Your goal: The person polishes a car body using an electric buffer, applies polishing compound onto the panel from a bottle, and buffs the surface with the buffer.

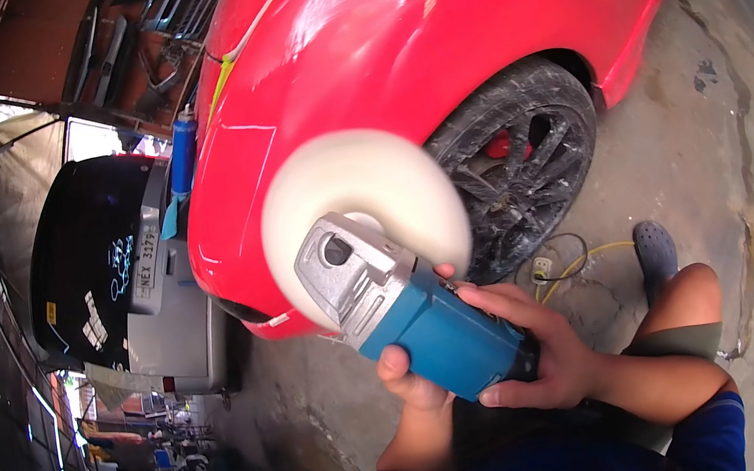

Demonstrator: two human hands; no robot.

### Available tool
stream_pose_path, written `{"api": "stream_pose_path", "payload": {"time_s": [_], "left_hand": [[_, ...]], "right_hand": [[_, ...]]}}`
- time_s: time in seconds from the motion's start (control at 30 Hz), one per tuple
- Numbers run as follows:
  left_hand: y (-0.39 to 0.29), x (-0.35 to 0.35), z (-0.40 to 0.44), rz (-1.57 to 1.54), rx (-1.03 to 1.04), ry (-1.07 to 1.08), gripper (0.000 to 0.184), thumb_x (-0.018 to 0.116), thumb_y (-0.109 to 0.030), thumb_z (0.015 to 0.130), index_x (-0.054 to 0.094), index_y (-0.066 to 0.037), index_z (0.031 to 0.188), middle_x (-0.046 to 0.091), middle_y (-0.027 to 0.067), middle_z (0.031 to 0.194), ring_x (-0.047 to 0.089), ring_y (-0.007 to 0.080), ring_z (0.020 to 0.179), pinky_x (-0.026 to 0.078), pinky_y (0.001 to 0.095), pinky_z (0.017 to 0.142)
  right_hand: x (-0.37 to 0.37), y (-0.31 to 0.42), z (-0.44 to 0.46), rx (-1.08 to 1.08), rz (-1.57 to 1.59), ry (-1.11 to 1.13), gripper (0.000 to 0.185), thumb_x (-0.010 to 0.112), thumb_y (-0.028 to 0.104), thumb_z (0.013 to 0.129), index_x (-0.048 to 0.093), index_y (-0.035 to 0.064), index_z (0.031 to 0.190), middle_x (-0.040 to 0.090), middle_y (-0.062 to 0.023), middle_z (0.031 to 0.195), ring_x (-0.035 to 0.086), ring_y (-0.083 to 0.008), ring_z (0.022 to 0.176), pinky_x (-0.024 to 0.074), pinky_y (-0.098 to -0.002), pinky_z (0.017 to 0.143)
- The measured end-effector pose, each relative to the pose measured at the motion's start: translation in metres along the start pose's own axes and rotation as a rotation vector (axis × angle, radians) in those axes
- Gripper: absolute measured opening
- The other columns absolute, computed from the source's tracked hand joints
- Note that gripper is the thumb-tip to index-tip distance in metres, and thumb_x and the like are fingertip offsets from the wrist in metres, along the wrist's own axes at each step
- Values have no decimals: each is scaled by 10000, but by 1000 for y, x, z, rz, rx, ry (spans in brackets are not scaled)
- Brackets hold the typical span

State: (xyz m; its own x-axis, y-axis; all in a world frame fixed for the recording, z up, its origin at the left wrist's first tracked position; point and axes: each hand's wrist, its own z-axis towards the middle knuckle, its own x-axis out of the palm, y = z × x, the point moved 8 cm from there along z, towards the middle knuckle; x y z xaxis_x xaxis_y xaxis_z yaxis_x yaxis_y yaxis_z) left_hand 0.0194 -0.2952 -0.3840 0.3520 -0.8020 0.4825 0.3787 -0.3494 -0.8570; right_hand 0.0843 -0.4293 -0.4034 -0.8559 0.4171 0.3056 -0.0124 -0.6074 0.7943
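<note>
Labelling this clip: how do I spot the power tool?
Find the big red car, then its dark wheel. Nearer the camera, the left hand and right hand hold the power tool. Unlike the slim blue container by the car, its blue body carries a grey head and broad pale pad.

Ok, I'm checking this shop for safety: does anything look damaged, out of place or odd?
Two things: the red car's wheel is streaked with whitish residue, unlike the glossy bodywork. Also, a pale electrical connector sits on the concrete floor by a yellow cord, near a clog, where it might get stepped on.
</note>
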Motion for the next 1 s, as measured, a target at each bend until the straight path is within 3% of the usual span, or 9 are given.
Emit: {"api": "stream_pose_path", "payload": {"time_s": [0.23,0.3,0.37,0.5,0.57,0.63,0.67,0.9,1.0], "left_hand": [[35,56,46,1,-132,109,1040,796,-587,853,401,44,1579,588,263,1479,684,340,1242,623,440,1005],[47,78,66,45,-175,205,970,763,-565,888,435,56,1556,621,269,1443,715,342,1180,636,441,971],[64,94,85,133,-216,292,970,697,-619,920,417,40,1573,616,288,1435,722,361,1161,644,456,956],[95,123,115,223,-330,366,844,695,-585,971,523,67,1478,669,244,1370,733,311,1144,638,425,963],[97,132,122,280,-278,333,747,728,-495,990,514,55,1449,677,200,1300,711,252,1103,615,378,935],[94,144,123,336,-225,300,659,761,-405,1010,506,43,1420,685,156,1230,690,192,1062,591,332,907],[83,147,117,437,-165,265,649,749,-388,1028,481,33,1442,660,142,1277,654,163,1093,561,314,937],[50,117,89,487,-69,171,633,739,-343,1039,469,27,1477,647,139,1320,646,171,1142,538,318,990],[32,92,77,558,-37,162,716,674,-484,1034,511,53,1479,682,181,1317,689,228,1141,568,351,977]], "right_hand": [[-56,25,-8,-117,-103,-203,978,909,203,819,418,-24,1634,529,-211,1522,531,-309,1398,396,-420,1191],[-75,29,-12,-143,-93,-293,975,900,194,827,406,-39,1635,535,-210,1514,539,-304,1384,392,-419,1192],[-93,25,-15,-110,21,-367,1010,883,178,840,341,-53,1661,490,-215,1588,493,-289,1460,359,-414,1229],[-120,19,-19,-127,255,-524,1058,847,155,860,234,-49,1698,419,-206,1668,431,-272,1532,326,-404,1263],[-127,18,-22,-122,366,-597,1058,835,146,866,216,-45,1703,423,-204,1665,444,-272,1523,331,-400,1261],[-127,17,-24,-125,419,-595,1052,821,142,877,202,-42,1708,411,-208,1676,430,-268,1533,327,-397,1266],[-126,15,-25,-139,430,-588,1050,818,142,879,200,-43,1707,408,-209,1679,427,-266,1535,325,-397,1267],[-95,1,-25,-132,380,-468,1045,817,146,889,195,-60,1703,410,-207,1681,421,-247,1537,314,-392,1273],[-77,3,-21,-101,312,-372,1039,831,166,885,223,-64,1696,421,-199,1676,436,-245,1524,320,-385,1264]]}}
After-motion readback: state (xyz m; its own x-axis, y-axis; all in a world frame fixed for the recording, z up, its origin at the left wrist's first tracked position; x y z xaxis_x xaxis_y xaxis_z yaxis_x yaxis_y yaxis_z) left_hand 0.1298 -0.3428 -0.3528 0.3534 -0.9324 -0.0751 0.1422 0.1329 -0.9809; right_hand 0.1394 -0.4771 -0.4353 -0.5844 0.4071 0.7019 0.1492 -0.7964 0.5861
